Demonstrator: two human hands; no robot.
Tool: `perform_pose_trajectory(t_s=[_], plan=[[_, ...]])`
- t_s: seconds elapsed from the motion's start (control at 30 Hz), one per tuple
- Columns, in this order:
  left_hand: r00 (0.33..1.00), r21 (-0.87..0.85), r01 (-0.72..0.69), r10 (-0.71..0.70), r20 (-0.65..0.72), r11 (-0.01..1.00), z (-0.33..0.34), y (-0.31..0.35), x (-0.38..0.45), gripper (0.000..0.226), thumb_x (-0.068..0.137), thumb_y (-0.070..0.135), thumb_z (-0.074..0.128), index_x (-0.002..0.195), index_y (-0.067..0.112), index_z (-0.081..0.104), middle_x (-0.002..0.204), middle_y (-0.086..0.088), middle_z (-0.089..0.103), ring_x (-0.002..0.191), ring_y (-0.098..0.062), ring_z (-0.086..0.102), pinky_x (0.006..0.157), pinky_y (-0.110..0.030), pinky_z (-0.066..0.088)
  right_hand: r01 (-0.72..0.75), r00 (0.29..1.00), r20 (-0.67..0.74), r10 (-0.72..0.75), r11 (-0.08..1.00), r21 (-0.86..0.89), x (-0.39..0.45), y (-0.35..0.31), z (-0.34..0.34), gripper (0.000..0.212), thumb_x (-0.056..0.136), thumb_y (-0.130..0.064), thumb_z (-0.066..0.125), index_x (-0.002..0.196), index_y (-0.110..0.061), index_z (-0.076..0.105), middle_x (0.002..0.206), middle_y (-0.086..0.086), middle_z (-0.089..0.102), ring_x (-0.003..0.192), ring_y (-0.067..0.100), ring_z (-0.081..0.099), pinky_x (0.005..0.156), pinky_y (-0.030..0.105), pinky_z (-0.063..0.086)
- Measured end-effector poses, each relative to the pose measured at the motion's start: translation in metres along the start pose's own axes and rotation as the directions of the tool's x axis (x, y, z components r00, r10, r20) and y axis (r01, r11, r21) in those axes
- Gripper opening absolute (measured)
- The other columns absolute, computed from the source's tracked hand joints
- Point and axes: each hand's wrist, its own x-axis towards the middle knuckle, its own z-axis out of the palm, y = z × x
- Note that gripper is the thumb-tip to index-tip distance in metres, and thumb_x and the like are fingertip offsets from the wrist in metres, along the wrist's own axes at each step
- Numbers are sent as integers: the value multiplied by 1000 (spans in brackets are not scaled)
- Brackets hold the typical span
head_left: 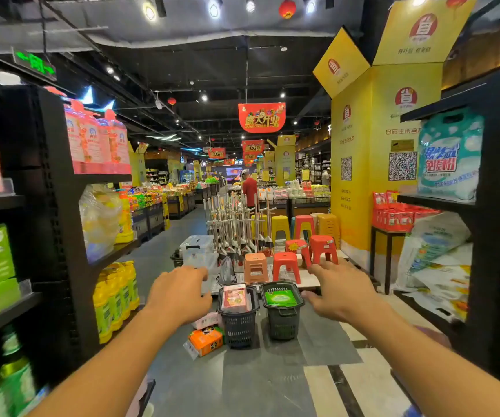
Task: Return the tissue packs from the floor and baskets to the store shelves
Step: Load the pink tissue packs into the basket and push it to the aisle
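Pink tissue pack (235, 297) standing up in the left basket (238, 322), green tissue pack (281, 297) lying in the right basket (282, 315). Both baskets black, side by side on the grey floor (242, 383) in the middle of the aisle. Orange tissue pack (206, 341) on the floor, touching the left basket's front corner, with a pale pink pack (209, 320) just behind it. Left hand (182, 293) held out over the packs on the floor, fingers loosely bent, holding nothing. Right hand (337, 291) held out beside the right basket, fingers spread, holding nothing. Hands well apart, one on each side of the baskets. Red stools (306, 254) and an orange stool (255, 267) behind the baskets. Yellow bottles (116, 299) low on the left shelf (62, 212). Big white bags (435, 251) on the right shelf (495, 176). Tall yellow pillar (375, 164) further back on the right.
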Motion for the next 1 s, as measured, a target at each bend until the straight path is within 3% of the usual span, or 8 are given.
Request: perform_pose_trajectory(t_s=[0.27, 0.43, 0.7, 1.0], plan=[[1000, -16, 0, 0, 11, 1000, 62, 2, 54, 37, 93, 52, 50, 111, 23, 66, 110, 2, 68, 103, -21, 63, 86, -35, 45, 7, 999, 45, -7, 1000, -6, 58, 3, 42, 60, 92, -61, 48, 143, -30, 43, 141, -1, 52, 129, 24, 48, 98, 43, 48], [999, 27, -37, 36, 35, 999, 113, 11, 123, 46, 94, 55, 46, 124, 24, 61, 120, -1, 64, 114, -22, 58, 91, -35, 43, 6, 1000, 1, -6, 1000, -17, 130, 33, 92, 59, 90, -64, 45, 140, -32, 43, 140, -2, 53, 126, 23, 51, 94, 40, 49], [994, 31, 11, -14, 112, 999, 185, 21, 251, 52, 95, 58, 44, 136, 28, 55, 127, 2, 60, 120, -20, 53, 97, -35, 43, -15, 997, 76, 9, 998, 68, 269, 71, 172, 65, 92, -65, 42, 146, -29, 36, 141, 1, 52, 127, 24, 49, 98, 42, 45], [986, 44, 40, -47, 163, 998, 289, -10, 398, 55, 96, 59, 43, 140, 27, 49, 133, 3, 58, 123, -20, 51, 98, -34, 41, 49, 984, 167, -62, 996, 79, 431, 52, 282, 67, 94, -63, 41, 151, -29, 31, 149, 5, 45, 134, 27, 43, 103, 44, 43]])
